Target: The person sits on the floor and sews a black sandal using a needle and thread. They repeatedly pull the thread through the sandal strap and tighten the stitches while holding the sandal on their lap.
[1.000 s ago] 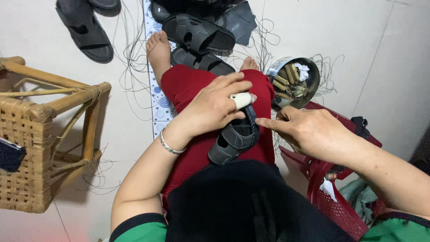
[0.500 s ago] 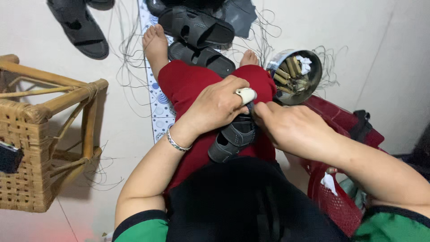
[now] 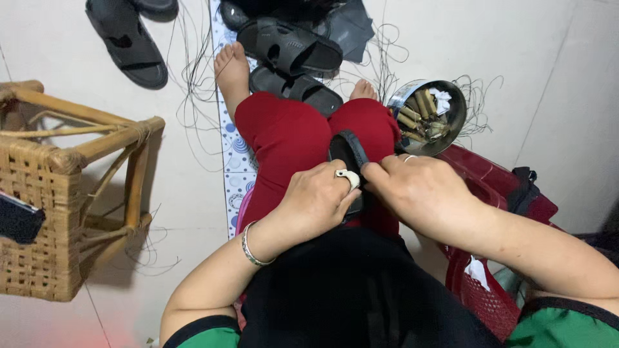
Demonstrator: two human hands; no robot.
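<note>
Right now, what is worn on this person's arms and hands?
Both forearms are bare below short green sleeves with black trim. The left hand has a white wrap on its index finger and a silver bangle at the wrist. The right hand wears a thin ring.

A pale tiled floor [image 3: 516,51] carries black sandals [image 3: 126,42] far left, a wicker stool [image 3: 58,193] left, loose threads [image 3: 193,96], a metal bowl [image 3: 451,129] far right, and a red basket [image 3: 496,187] right.
</note>
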